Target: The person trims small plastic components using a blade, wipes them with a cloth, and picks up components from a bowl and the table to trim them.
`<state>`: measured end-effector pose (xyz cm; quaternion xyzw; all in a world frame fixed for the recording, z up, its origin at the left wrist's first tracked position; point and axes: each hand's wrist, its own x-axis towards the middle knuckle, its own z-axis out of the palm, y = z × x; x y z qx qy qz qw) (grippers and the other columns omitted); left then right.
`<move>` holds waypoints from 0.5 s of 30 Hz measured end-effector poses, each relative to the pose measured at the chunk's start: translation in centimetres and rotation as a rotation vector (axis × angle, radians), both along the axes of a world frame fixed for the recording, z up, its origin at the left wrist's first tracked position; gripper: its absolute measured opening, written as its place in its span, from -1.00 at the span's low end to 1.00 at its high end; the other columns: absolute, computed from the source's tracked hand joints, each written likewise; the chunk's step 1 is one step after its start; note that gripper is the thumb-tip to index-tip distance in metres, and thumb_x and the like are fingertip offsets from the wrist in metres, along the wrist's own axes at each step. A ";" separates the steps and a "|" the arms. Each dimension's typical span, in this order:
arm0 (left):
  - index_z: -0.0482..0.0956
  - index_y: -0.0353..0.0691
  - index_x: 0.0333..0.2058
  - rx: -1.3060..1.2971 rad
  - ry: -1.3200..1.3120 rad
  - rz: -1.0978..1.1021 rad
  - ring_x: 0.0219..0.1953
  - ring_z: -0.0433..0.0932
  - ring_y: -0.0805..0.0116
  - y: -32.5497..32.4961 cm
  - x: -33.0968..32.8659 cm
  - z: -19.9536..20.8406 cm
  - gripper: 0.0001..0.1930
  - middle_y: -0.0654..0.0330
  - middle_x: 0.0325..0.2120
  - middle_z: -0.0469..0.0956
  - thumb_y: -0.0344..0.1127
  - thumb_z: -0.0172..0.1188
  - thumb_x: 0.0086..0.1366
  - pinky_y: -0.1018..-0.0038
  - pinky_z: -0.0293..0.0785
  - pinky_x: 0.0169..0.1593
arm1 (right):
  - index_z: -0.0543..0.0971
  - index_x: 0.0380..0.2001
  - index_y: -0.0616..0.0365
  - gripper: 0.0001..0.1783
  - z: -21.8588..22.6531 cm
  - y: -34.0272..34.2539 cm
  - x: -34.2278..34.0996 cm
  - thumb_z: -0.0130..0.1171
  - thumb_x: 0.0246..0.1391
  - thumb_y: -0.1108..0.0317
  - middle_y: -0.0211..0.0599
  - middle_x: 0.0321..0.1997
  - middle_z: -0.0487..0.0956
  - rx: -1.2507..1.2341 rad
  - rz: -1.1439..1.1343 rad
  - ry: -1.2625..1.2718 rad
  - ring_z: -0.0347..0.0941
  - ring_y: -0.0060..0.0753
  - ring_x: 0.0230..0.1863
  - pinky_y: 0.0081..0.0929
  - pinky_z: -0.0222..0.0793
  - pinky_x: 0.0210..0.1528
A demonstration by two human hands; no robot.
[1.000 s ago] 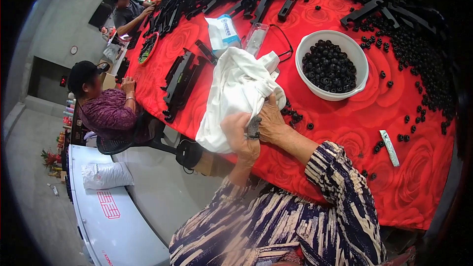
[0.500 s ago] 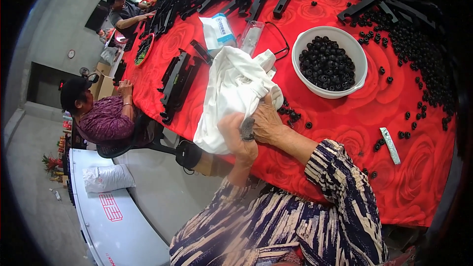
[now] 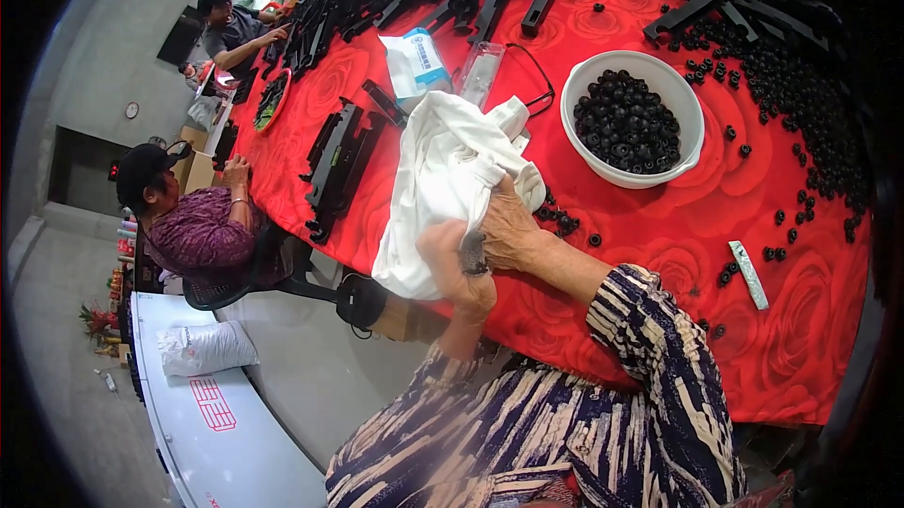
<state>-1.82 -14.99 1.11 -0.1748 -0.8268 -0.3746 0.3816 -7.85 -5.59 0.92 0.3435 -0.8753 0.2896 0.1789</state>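
Note:
A crumpled white cloth (image 3: pixel 447 155) lies near the table's front edge. My right hand (image 3: pixel 511 230) has its fingers closed on the cloth's right side, some of them hidden in its folds. Against the lower part of the cloth is my left hand (image 3: pixel 450 263), whose fingers are smeared by motion, so their grip does not show. A small dark grey piece (image 3: pixel 473 254) sits at the left hand's thumb side, facing the right hand; its kind is unclear. Several small black ring-like parts (image 3: pixel 557 218) lie just right of the cloth.
A white bowl (image 3: pixel 695 145) full of black parts stands right of the cloth. Behind the cloth lie a tissue pack (image 3: pixel 414 65) and eyeglasses (image 3: pixel 549 89). Long black plastic pieces (image 3: pixel 341 169) lie left; more are heaped behind. Co-workers (image 3: pixel 198 225) sit along the left.
The whole view has shifted slightly. My left hand stays blurred over the cloth, and my right hand keeps its hold on it.

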 end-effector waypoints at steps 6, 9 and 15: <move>0.41 -0.42 -0.20 0.010 -0.017 -0.021 -0.12 0.34 0.17 0.1 0.0 -0.1 -0.77 0.01 -0.21 0.38 -0.45 0.00 0.16 0.37 0.23 0.00 | 0.30 0.02 0.09 -0.38 0.1 0.2 0.1 0.00 -0.15 0.05 -0.13 0.10 0.30 -0.062 -0.016 0.021 0.05 -0.12 0.23 0.00 -0.30 0.24; 0.41 -0.41 -0.21 0.007 -0.011 -0.027 -0.13 0.34 0.18 0.1 0.0 0.0 -0.78 0.02 -0.21 0.38 -0.47 0.01 0.16 0.38 0.24 -0.01 | 0.27 0.07 0.08 -0.34 0.4 0.5 0.1 0.00 -0.15 0.05 -0.13 0.12 0.28 -0.063 0.020 -0.058 0.04 -0.11 0.24 0.01 -0.33 0.25; 0.41 -0.40 -0.20 0.013 -0.034 -0.023 -0.13 0.35 0.17 0.2 0.2 0.1 -0.78 0.02 -0.22 0.39 -0.47 0.01 0.16 0.37 0.24 -0.01 | 0.24 0.11 0.07 -0.31 0.8 0.6 0.2 0.00 -0.14 0.04 -0.13 0.16 0.26 -0.047 -0.009 -0.055 0.00 -0.12 0.28 0.01 -0.36 0.27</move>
